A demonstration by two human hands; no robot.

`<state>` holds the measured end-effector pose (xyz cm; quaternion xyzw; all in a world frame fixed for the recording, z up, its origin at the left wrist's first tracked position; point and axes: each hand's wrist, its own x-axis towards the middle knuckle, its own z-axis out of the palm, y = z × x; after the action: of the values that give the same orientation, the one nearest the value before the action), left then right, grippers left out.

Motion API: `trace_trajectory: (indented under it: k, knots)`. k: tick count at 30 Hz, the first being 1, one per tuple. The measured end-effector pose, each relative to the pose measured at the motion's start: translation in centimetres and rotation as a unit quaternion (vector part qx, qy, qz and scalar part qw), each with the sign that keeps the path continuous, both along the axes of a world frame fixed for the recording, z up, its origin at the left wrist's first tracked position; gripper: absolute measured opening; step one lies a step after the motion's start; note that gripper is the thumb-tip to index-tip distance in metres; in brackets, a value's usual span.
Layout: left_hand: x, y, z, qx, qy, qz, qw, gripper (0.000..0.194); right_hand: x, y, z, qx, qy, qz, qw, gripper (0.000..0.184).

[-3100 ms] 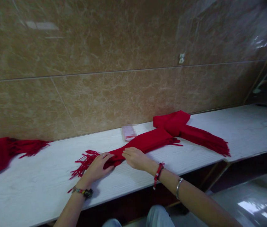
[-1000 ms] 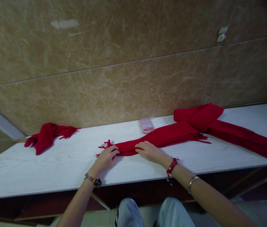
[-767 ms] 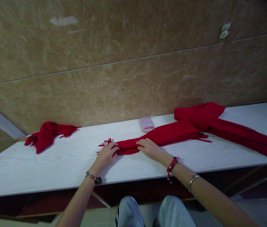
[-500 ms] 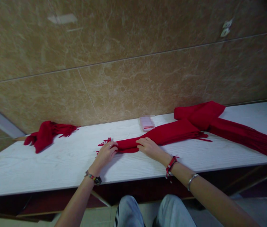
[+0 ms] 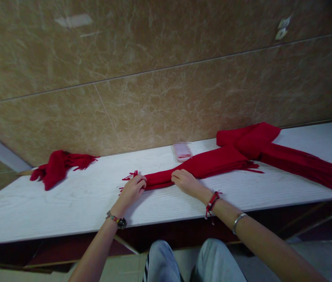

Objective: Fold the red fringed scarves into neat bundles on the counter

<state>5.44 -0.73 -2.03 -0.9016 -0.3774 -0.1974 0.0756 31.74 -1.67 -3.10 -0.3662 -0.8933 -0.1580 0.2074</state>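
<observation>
A brown marbled wall [image 5: 154, 102] fills your view from 9 through 12 to 3 o'clock. Below it, the long white tabletop [image 5: 74, 211] runs from 8 to 3 o'clock. The crossed red scarf [image 5: 249, 143] lies at 3 o'clock, its fringe trailing toward 4. The folded red scarf [image 5: 213, 162] stretches flat from 7 to 4 o'clock, meeting the crossed one at its right; you cannot tell how they overlap there. Your denim knees [image 5: 161, 260] are at 6 o'clock, under the table's edge. The bunched red scarf [image 5: 55, 170] sits near the wall at 8 to 9 o'clock.

Your left hand [image 5: 133, 190], at 7 o'clock, pinches the folded scarf beside its fringe, fingers bent together. Your right hand [image 5: 185, 182], at 5 o'clock, pinches its near edge with curled fingers; your thumb is mostly hidden. A small pinkish packet [image 5: 182, 152], partly blurred, rests just behind that scarf, near the centre.
</observation>
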Motion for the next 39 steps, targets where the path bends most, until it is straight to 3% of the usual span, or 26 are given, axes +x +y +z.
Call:
trace_trajectory:
  k: [8, 19, 27, 30, 33, 39]
  knots:
    - [-0.1, 0.1, -0.1, -0.006, -0.003, -0.008, 1.0, 0.013, -0.8, 0.5, -0.8, 0.004, 0.022, 0.04, 0.999, 0.017]
    - [0.4, -0.1, 0.1, 0.057, 0.057, -0.016, 0.997, 0.013, -0.5, 0.7, -0.8, 0.021, 0.056, 0.045, 0.997, 0.018]
    - [0.1, -0.1, -0.2, 0.029, 0.104, -0.014, 0.994, 0.016, -0.3, 0.0, -0.2, -0.031, -0.023, 0.031, 0.999, 0.013]
    - [0.1, -0.1, 0.0, 0.019, 0.127, 0.004, 0.992, 0.021, -0.2, -0.4, 0.0, -0.044, -0.023, 0.029, 0.998, 0.021]
    - [0.0, -0.1, 0.1, 0.027, 0.106, 0.015, 0.994, 0.024, 0.0, -0.5, 0.0, -0.04, -0.028, 0.016, 0.999, 0.034]
    - [-0.2, -0.8, 0.0, 0.053, 0.01, 0.025, 0.998, 0.04, 0.3, -0.2, -0.3, -0.012, -0.006, 0.04, 0.999, 0.022]
